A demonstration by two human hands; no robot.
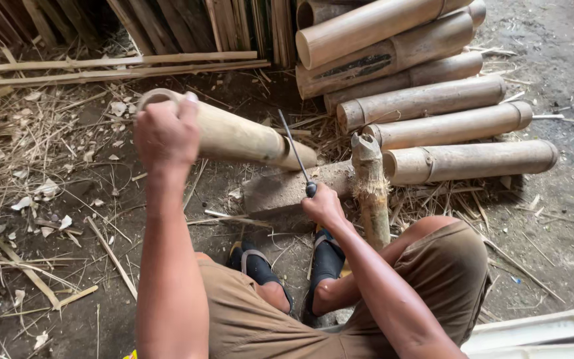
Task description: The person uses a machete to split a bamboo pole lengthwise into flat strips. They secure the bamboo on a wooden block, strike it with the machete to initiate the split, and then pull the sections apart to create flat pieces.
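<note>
Two hands, left (165, 135) gripping one bamboo tube (234, 136), right (323, 206) gripping one blade (293, 149); seven stacked bamboo culms (433, 100) beyond.

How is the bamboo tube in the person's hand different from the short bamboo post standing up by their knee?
The pale hollow bamboo tube lies tilted, its far end on a grey stone block, gripped by the left hand; the short frayed bamboo post stands upright with no hand on it. The tube looks smooth and thick; the post is thinner, rough, with a notched top. Both are tan bamboo.

Blade's handle (311, 191) buried in right fist; stacked bamboo poles (380, 26) cut off by top edge
</note>
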